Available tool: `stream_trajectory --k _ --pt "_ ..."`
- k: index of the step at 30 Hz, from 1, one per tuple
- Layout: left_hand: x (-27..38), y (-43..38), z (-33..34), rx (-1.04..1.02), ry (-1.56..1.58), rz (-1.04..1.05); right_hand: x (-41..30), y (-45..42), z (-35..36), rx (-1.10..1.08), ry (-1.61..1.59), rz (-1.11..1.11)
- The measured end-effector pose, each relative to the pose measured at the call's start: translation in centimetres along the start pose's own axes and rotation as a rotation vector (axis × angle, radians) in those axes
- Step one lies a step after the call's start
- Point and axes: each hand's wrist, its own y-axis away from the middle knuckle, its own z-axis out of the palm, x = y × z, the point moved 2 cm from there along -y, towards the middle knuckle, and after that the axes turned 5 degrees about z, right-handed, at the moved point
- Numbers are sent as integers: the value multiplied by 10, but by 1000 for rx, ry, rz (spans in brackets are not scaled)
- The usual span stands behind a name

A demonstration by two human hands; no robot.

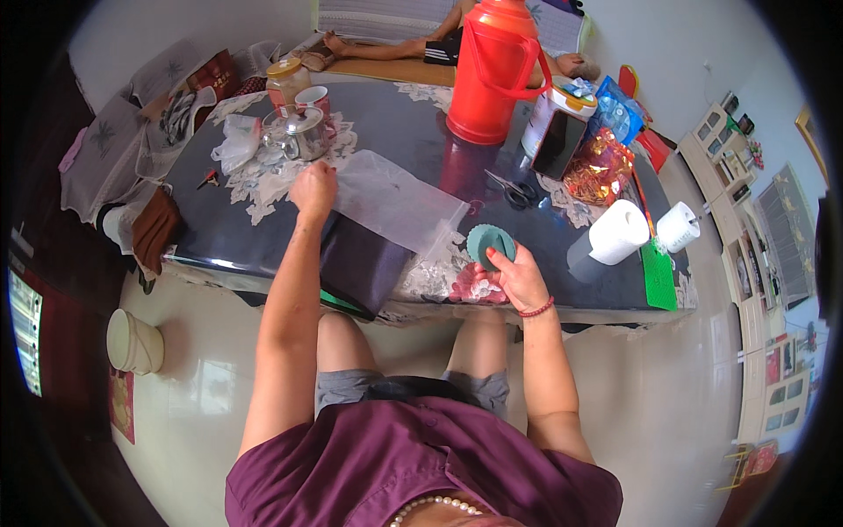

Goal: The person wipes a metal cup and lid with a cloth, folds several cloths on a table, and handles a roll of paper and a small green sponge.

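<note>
My left hand [313, 191] is closed in a fist at the left end of a clear plastic bag [402, 197], apparently pinching its edge. The bag lies flat and stretched out over the tabletop, its far end towards my right hand. In my right hand [520, 275], thumb on top, is a round teal disc with a scalloped rim [489, 245], perhaps a lid or coaster. A dark folder-like pad [365, 260] with a green underside lies beneath the bag at the table's front edge. Black-handled scissors [514, 191] rest beyond the disc.
A red thermos flask [490, 79] stands at the back, near a smartphone [558, 145] leaning on a tub. Toilet rolls [618, 232] are at the right. A metal teapot [306, 135] and glass jar [288, 82] stand at the left. A person [395, 49] lies behind the table.
</note>
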Motion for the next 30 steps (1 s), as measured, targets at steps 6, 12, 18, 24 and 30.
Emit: stream_trajectory --k 6,12,18,24,30 --pt "57 48 -38 363 421 416 0 2 17 87 45 -123" --pt "122 164 -47 -779 1768 6 -1 19 52 67 180 -218" --pt "113 195 -35 -728 1963 -371 6 30 64 5 158 -293" --pt "117 200 -39 -635 2155 -531 9 32 69 99 191 -351" --pt "118 209 -26 -682 2254 -577 10 34 60 256 343 -209"
